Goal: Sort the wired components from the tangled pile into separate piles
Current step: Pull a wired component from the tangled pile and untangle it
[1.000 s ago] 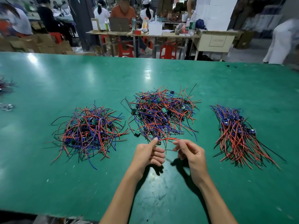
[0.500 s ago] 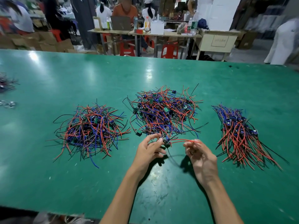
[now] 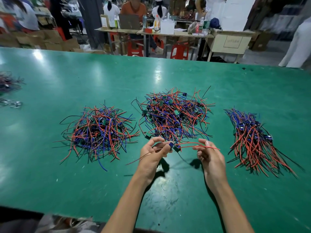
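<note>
A tangled pile (image 3: pixel 173 115) of red, blue and black wired components lies in the middle of the green table (image 3: pixel 67 81). A looser pile (image 3: pixel 99 132) lies to its left. A combed pile (image 3: pixel 254 140), wires pointing toward me, lies to the right. My left hand (image 3: pixel 154 153) pinches one wired component (image 3: pixel 171 145) by its small blue body, just in front of the middle pile. My right hand (image 3: pixel 208 153) pinches that component's red wires, stretched between both hands. Other thin wires trail down-left from my left hand.
More wires and small metal parts (image 3: pixel 10 91) lie at the table's far left edge. Beyond the far edge stand work tables (image 3: pixel 151 32), red stools and seated people. The table's near edge runs just below my forearms.
Both hands have lifted and drawn apart, pulling one component out of the middle pile's near edge. Its red wires now stretch between them.
</note>
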`<state>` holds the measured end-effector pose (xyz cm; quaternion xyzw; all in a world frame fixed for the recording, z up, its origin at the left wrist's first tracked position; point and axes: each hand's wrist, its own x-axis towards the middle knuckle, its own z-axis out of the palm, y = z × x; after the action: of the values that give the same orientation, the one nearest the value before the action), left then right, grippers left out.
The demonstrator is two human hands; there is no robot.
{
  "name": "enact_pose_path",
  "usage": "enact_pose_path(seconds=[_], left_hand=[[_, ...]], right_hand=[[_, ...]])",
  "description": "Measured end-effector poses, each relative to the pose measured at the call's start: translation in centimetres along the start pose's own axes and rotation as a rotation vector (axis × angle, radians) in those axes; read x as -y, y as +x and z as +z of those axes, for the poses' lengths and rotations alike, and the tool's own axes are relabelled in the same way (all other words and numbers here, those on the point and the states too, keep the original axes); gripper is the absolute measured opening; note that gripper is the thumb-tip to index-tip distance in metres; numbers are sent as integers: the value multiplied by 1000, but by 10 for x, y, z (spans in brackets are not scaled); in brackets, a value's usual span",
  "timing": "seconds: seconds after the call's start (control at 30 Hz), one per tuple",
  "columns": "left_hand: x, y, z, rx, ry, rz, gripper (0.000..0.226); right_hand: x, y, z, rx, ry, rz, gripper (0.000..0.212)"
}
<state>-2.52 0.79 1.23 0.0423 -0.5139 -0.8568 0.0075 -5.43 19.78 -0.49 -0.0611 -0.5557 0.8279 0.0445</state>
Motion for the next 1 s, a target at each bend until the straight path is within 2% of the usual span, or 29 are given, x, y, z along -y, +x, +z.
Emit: enact_pose_path(seconds=[0.1,0.37,0.43,0.53,0.63,0.73,0.8,0.87,0.97,1.0], left_hand=[[-1,-2,-2,-18,4,12,44],[-20,10,-7,-112,-118,26,50],[-44,20,-15,-139,-78,109,49],[-88,36,-36,-256,45,329,36],[-112,47,-61,-511,258,485,21],[-110,44,-92,-723,588,391,28],[-100,36,-104,-756,962,309,37],[-91,28,-105,-723,1303,249,47],[-80,16,-84,-691,1562,91,75],[-76,13,-75,-677,1601,101,80]], right_hand=[[-1,-3,1,0,-53,-14,30],[7,-9,0,25,68,21,59],[8,-12,0,51,61,5,61],[8,-14,2,115,-58,-42,46],[7,-17,2,218,-144,-71,31],[7,-17,1,289,-250,-78,15],[3,-15,3,295,-387,-95,11],[-2,-17,9,273,-595,-121,7],[-8,-20,20,258,-996,-224,39],[-9,-21,22,279,-1108,-243,52]])
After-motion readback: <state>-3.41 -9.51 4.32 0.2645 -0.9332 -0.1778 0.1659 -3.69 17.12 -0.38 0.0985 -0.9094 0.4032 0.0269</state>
